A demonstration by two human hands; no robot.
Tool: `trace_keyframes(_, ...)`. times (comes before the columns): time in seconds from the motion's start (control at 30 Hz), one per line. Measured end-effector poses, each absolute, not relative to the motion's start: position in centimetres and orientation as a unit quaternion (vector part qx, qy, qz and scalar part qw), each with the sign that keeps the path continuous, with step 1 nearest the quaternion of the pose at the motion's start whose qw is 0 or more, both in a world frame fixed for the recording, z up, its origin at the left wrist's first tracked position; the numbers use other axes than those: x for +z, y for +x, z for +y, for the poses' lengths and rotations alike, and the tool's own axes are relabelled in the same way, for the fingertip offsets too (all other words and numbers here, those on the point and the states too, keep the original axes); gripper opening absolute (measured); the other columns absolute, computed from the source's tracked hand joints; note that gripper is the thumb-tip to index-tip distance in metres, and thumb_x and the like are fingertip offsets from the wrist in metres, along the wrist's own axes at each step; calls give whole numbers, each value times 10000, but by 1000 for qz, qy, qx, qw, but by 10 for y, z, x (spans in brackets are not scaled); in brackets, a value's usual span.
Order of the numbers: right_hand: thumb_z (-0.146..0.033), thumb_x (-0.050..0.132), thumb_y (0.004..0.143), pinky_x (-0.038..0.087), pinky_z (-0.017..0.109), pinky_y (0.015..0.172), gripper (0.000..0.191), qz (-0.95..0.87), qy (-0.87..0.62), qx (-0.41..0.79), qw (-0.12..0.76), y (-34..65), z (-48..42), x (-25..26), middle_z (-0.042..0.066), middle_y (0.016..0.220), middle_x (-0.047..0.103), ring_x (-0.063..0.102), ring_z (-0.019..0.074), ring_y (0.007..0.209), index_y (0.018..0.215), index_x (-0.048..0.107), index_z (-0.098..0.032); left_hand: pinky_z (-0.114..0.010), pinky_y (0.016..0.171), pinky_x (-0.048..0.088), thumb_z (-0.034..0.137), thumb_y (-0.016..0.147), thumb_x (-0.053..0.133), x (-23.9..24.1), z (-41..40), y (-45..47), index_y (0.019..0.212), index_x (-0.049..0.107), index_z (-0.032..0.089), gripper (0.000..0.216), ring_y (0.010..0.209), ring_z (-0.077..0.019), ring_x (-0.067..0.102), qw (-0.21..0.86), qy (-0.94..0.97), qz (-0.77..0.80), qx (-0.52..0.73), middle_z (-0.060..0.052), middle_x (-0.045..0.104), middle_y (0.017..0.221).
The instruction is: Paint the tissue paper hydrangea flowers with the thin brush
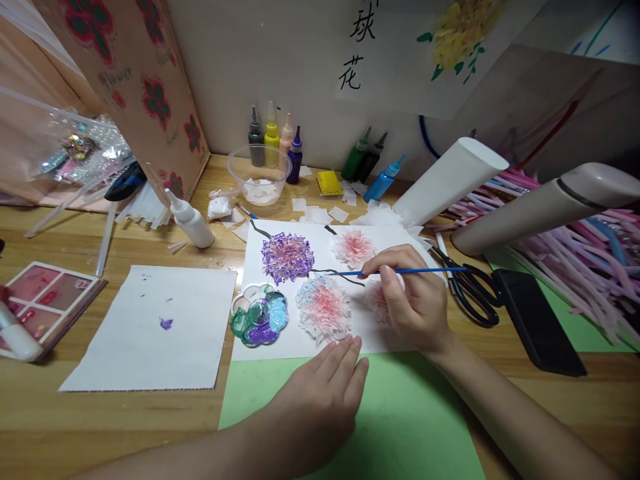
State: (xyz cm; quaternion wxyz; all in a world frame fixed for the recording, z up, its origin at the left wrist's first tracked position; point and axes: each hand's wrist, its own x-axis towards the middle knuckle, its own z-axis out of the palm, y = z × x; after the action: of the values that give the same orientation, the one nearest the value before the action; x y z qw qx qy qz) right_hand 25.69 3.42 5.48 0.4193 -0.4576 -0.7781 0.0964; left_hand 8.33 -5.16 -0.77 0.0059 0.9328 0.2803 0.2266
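My right hand (417, 293) grips a thin blue paintbrush (425, 271), its tip pointing left beside the purple paper flower (288, 257). Fingers together and stretched out, my left hand (320, 393) lies flat at the lower edge of the white sheet (270, 352). Just above its fingertips is a pink-and-white paper flower (327, 307) with light blue on its upper left petals. Another pink flower (354, 248) sits higher up, and one more is partly hidden behind my right hand. A round paint palette (259, 315) with green, purple and light blue paint rests on the sheet's left side.
Left of the sheet lies a paper towel (150, 333) with purple stains. Paint bottles (295, 155), a clear bowl (259, 173) and paper scraps (317, 215) line the back. On the right are black scissors (473, 293), a phone (543, 323) and a leaning grey bottle (545, 207).
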Motion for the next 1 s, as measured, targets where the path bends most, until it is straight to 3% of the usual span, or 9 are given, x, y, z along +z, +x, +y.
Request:
trace_keyframes(0.2, -149, 435, 883, 453, 343, 706, 169, -797, -445, 101, 395, 257, 35, 54, 30, 782, 636, 567, 187, 789, 864, 588, -217, -326, 1015, 434, 142, 844, 435, -4, -51, 83, 1178, 579, 56, 373, 1229, -253, 512, 8, 932, 279, 232, -164, 560, 1304)
trace_keyframes(0.37, -155, 419, 883, 460, 363, 739, 189, -767, -444, 102, 452, 252, 23, 61, 43, 803, 641, 576, 198, 803, 881, 596, -221, -338, 1013, 434, 138, 843, 435, -2, -50, 83, 1191, 567, 54, 381, 1222, -258, 516, 13, 936, 274, 222, -163, 559, 1305)
trace_keyframes(0.57, -136, 429, 870, 504, 325, 717, 206, -842, -354, 215, 345, 231, 6, 67, 36, 844, 678, 590, 186, 833, 983, 577, -225, -352, 991, 444, 96, 836, 408, 0, -47, 86, 1141, 579, 36, 355, 1028, -238, 620, 47, 929, 277, 240, -171, 644, 1130)
trace_keyframes(0.7, -118, 414, 874, 513, 319, 725, 217, -844, -347, 238, 333, 225, 5, 64, 36, 844, 671, 584, 178, 833, 988, 566, -222, -354, 933, 478, 96, 844, 393, 2, -47, 87, 1129, 574, 31, 344, 939, -234, 636, 55, 930, 273, 241, -177, 653, 1072)
trace_keyframes(0.9, -120, 422, 872, 500, 319, 733, 204, -835, -357, 246, 340, 229, 4, 66, 36, 855, 666, 581, 176, 841, 976, 572, -212, -353, 978, 457, 87, 826, 405, -1, -48, 86, 1148, 575, 36, 368, 1054, -249, 608, 55, 926, 279, 248, -163, 649, 1127)
trace_keyframes(1.0, -170, 401, 896, 472, 358, 751, 196, -775, -432, 194, 420, 240, 9, 67, 45, 854, 648, 580, 195, 840, 926, 587, -222, -349, 1027, 425, 114, 838, 428, -2, -49, 84, 1191, 557, 37, 384, 1197, -262, 532, 41, 934, 275, 223, -174, 575, 1274)
